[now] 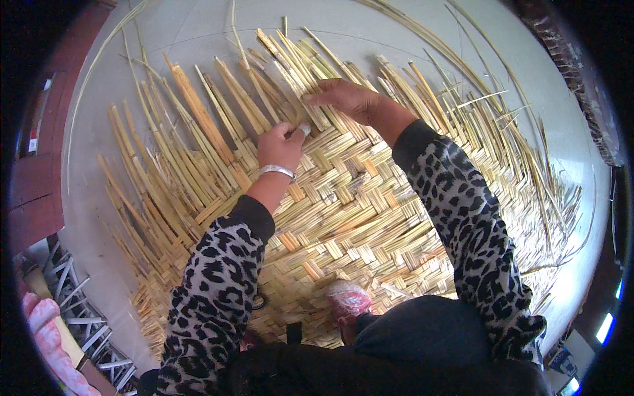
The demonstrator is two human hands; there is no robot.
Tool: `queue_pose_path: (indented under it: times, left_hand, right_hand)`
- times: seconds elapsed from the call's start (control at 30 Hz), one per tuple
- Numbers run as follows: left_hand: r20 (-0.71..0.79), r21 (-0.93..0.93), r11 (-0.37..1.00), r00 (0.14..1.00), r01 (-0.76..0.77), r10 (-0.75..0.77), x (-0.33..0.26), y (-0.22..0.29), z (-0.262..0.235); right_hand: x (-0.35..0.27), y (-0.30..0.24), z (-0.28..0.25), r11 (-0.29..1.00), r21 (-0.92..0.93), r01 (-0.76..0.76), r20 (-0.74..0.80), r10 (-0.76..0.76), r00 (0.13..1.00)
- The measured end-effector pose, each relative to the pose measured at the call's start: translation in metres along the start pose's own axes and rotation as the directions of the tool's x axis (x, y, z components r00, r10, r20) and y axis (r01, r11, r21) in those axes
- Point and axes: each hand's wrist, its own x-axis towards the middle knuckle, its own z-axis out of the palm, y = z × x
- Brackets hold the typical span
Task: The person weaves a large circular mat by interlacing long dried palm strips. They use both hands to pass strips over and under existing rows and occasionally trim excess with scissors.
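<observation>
A large woven mat [356, 211] of flat yellow reed strips lies on a pale grey floor, with loose strip ends [198, 112] fanning out at its far edge. My left hand [281, 145], with a silver bangle on the wrist, is closed around a small pale object pressed against the weave. My right hand [343, 98] pinches a reed strip at the mat's far edge, fingers pointing left. Both forearms wear leopard-print sleeves. My foot in a pink patterned sock [349, 298] rests on the mat's near part.
Thin loose reeds [462, 59] curve across the grey floor [105, 218] beyond the mat. Metal framework [79, 310] and pink cloth [46, 330] sit at the lower left. A dark red wall [39, 185] borders the left side.
</observation>
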Motion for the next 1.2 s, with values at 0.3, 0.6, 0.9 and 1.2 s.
queue_pose_path:
  times: [0.3, 0.6, 0.9, 1.2]
  left_hand:
    - [0.414, -0.018, 0.981, 0.895, 0.191, -0.167, 0.023, -0.002, -0.015]
    - [0.152, -0.213, 0.965, 0.981, 0.151, -0.120, -0.003, -0.008, -0.011]
    - [0.361, 0.688, 0.594, 0.907, -0.416, 0.217, -0.023, 0.026, -0.006]
    - [0.250, 0.345, 0.794, 0.864, -0.500, 0.436, 0.008, 0.073, 0.062]
  right_hand:
    - [-0.019, 0.012, -0.025, 0.975, -0.123, 0.186, -0.225, -0.210, 0.951]
    - [-0.063, 0.040, -0.006, 0.799, -0.599, -0.059, -0.507, -0.321, 0.800]
    - [-0.067, 0.041, -0.036, 0.988, -0.155, 0.014, -0.520, -0.094, 0.849]
    - [-0.105, 0.017, -0.067, 0.739, 0.649, 0.180, -0.300, 0.032, 0.953]
